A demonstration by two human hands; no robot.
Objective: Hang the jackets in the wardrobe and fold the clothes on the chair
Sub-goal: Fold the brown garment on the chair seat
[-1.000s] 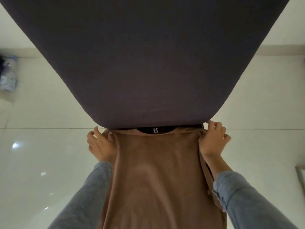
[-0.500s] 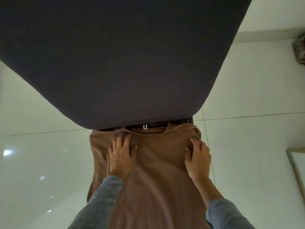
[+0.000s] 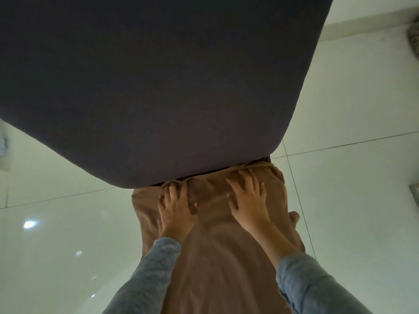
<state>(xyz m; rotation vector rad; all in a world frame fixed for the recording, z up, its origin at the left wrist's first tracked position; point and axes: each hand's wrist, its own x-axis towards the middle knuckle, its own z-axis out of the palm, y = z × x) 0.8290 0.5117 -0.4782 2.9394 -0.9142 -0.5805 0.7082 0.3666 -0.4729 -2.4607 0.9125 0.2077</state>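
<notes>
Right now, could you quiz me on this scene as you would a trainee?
1. True or false: the left grip and right grip, the person's bare hands, both rest on the brown garment.
2. What fills the view just beyond the garment's collar? A) a dark grey surface B) a wooden door C) a stack of plates
3. Fill in: the pale glossy floor is laid with large ____.
Key: 1 true; 2 A; 3 tiles.
</notes>
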